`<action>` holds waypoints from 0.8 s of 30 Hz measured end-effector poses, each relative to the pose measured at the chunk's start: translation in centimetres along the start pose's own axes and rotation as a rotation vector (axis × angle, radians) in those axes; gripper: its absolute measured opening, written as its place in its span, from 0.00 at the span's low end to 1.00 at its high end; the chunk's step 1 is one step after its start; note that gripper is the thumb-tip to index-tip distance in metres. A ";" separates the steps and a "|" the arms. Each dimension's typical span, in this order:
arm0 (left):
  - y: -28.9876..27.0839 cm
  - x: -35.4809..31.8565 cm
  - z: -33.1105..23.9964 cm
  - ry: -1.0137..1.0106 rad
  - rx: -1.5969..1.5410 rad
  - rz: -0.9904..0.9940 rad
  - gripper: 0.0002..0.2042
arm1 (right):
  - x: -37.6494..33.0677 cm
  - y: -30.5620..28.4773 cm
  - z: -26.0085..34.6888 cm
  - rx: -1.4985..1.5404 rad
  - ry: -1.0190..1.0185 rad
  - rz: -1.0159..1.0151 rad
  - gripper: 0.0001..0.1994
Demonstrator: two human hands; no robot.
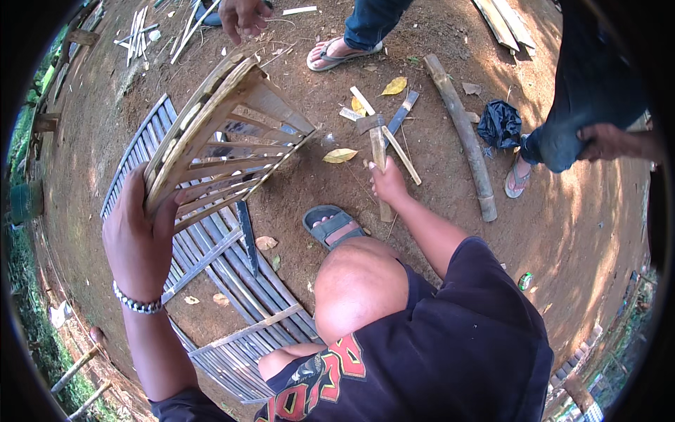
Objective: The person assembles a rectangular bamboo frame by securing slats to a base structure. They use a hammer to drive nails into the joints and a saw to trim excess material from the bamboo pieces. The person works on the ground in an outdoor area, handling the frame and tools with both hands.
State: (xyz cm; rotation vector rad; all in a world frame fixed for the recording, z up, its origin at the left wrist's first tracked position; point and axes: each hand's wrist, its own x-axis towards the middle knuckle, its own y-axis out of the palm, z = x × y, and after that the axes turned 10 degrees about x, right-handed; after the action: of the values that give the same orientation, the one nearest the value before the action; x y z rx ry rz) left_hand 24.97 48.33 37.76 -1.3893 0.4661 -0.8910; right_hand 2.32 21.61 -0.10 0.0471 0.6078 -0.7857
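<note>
My left hand is closed around the lower left edge of a slatted bamboo frame, which is raised and tilted. Its thin slats fan out between two thicker edges. In the grip of my right hand is a hammer with a wooden handle, its metal head pointing away from me, low over the soil. Flat bamboo strips and a blue-grey flat blade lie by the hammer head. Beneath the frame lies a larger bamboo slat panel, with a dark pointed blade on it.
A thick bamboo pole lies on the ground to the right, near a black plastic bag. Two people in jeans and flip-flops stand close by; one person's hand hangs above the frame. Loose bamboo strips lie at the far left.
</note>
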 end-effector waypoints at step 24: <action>3.1 1.1 -1.1 0.071 0.102 0.141 0.22 | -1.8 1.2 0.2 -0.255 -0.203 0.098 0.16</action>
State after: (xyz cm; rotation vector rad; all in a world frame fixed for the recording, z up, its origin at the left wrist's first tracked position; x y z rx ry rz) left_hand 25.61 46.65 34.80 -1.2199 0.5589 -0.8393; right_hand 2.25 23.58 0.82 -0.2326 0.5047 -0.6048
